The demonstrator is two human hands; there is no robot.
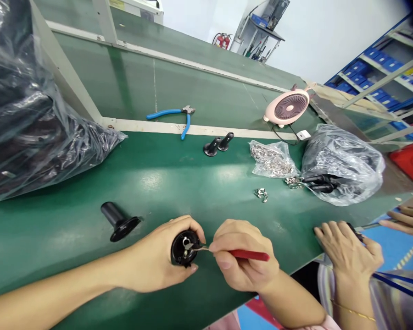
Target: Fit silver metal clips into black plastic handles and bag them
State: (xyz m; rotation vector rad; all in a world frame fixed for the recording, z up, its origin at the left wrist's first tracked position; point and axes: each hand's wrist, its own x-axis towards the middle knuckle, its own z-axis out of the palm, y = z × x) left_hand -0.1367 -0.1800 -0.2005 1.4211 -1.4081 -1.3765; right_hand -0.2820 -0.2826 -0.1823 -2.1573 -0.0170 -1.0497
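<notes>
My left hand (158, 263) is wrapped around a round black plastic housing (175, 250), its open end turned up toward me. Small shiny metal pieces show inside the housing. In my right hand (242, 254) is a thin red-handled tool (249, 255), pinched between thumb and fingers. Its slender metal tip reaches into the housing's opening; the tip's exact shape is hard to make out. A black flanged tube (119, 220) lies on the green table to the left of my left hand.
Blue-handled pliers (179, 114), two small black parts (218, 144), a bag of metal pieces (273, 158) and loose clips (261, 195) lie beyond. Large plastic bags (30, 119) flank both sides. A pink fan (287, 107) stands at back. A co-worker's hand (347, 247) rests at right.
</notes>
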